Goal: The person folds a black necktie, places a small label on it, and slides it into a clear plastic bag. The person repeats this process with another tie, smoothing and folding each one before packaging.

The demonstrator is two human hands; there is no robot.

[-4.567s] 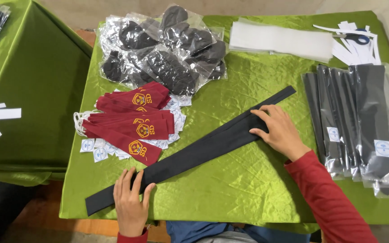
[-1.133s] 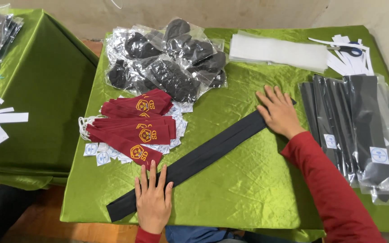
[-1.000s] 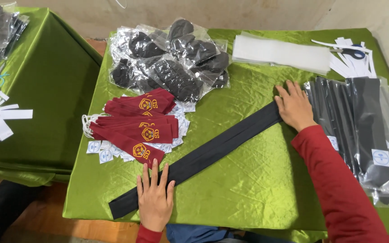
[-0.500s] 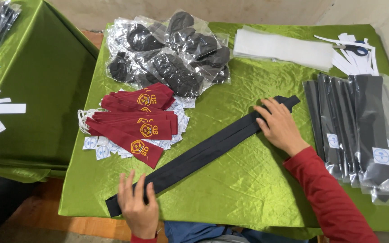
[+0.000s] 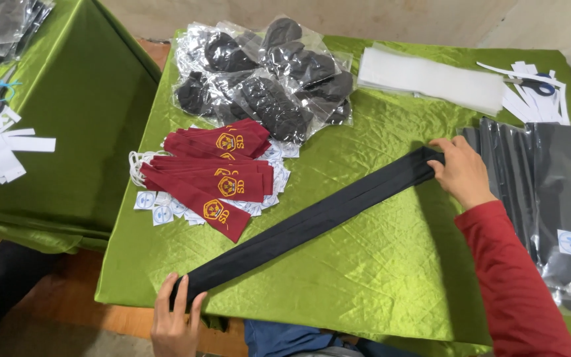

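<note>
Fingers [image 5: 181, 299] of the left hand [image 5: 174, 325], near edge of table: slightly spread, laid flat over the near end of the black fabric strip [image 5: 312, 221], pressing it at the table's near rim; thumb position could not be told.

Black fabric strip: long, narrow, dark, lay diagonally on the green tablecloth [image 5: 365, 264], running from near left to far right, stretched between the two hands.

Right hand [image 5: 460, 173], red sleeve [image 5: 510, 277]: fingers curled and close together, gripping the far end of the strip, thumb side toward the strip.

Left of the strip's middle: stack of maroon ties [image 5: 213, 175] with gold embroidered emblems, fanned, lying on small white paper tags [image 5: 160, 210]; a white cord loop at their left end.

Right of the right hand: row of black ties in clear plastic sleeves [image 5: 550, 198], each with a small white label, overlapping along the right edge of the table.

Farther, left of centre: heap of black items in clear plastic bags [image 5: 266, 82].

Far right: flat stack of white sheets [image 5: 431, 79]; beyond it, white paper strips and a pair of scissors [image 5: 536, 84].

Left, well apart: second green-covered table [image 5: 74, 132] bearing paper cut-outs and scissors.
</note>
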